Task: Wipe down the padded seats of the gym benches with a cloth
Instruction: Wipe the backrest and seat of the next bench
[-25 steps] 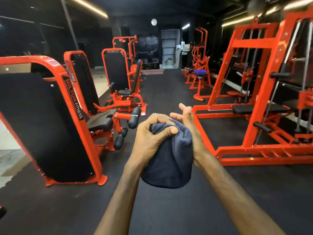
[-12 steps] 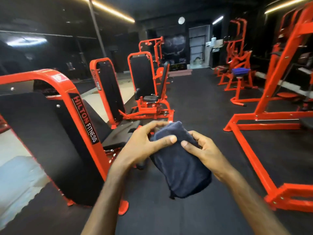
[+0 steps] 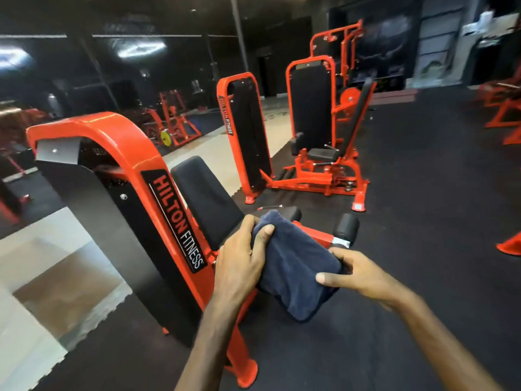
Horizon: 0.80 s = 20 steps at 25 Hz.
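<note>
One dark blue cloth [image 3: 293, 266], folded into a thick pad, is held in the air between two hands, in front of the nearest machine's black padded seat [image 3: 207, 198]. The left hand [image 3: 239, 263] grips its upper left end, thumb on top and fingers curled around it. The right hand [image 3: 358, 273] pinches its lower right corner, thumb on top. Three orange machines [image 3: 135, 153] stand in a row along the left edge of the black rubber floor [image 3: 423, 193]; one black roller pad [image 3: 346, 227] shows just beyond the cloth. Half a second ago the nearest machine lay further left and the cloth hung more upright.
</note>
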Motion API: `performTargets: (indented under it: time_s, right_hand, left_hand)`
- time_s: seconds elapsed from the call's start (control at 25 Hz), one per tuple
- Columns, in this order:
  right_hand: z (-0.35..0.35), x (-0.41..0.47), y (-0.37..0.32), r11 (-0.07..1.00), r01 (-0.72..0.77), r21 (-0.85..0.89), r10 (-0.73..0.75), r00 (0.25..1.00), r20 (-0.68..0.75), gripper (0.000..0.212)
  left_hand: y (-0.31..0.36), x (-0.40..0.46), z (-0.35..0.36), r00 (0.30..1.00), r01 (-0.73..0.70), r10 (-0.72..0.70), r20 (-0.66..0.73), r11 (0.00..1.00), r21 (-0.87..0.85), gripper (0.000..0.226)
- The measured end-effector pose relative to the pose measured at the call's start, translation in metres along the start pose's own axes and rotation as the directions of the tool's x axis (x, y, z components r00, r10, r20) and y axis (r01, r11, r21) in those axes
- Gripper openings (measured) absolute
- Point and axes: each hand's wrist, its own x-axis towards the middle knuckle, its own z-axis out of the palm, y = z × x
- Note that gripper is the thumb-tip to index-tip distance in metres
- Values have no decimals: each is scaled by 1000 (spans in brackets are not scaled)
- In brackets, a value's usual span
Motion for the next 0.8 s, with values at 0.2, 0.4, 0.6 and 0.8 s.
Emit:
performTargets:
  time_s: [0.2,0.4,0.6,0.8]
  right_hand:
    - [-23,157,73,960,-25,280,74,983,-166,42]
    - [-51,343,111,939,-17,344,134,938,-318,38]
    - [-54,510,136,928,-1,372,135,933,-334,34]
    - [-32,673,171,951,-16,308,122,938,-326,28]
  left_hand:
    - [-107,121,74,993,110,-109,39,993,-32,46]
    - [-193,268,127,969,246,-245,19,961,-124,43]
    - [-264,406,135,936,353,-346,71,926,-138,40]
    - [-358,516,138,922,384,-386,-20,921,-64,30]
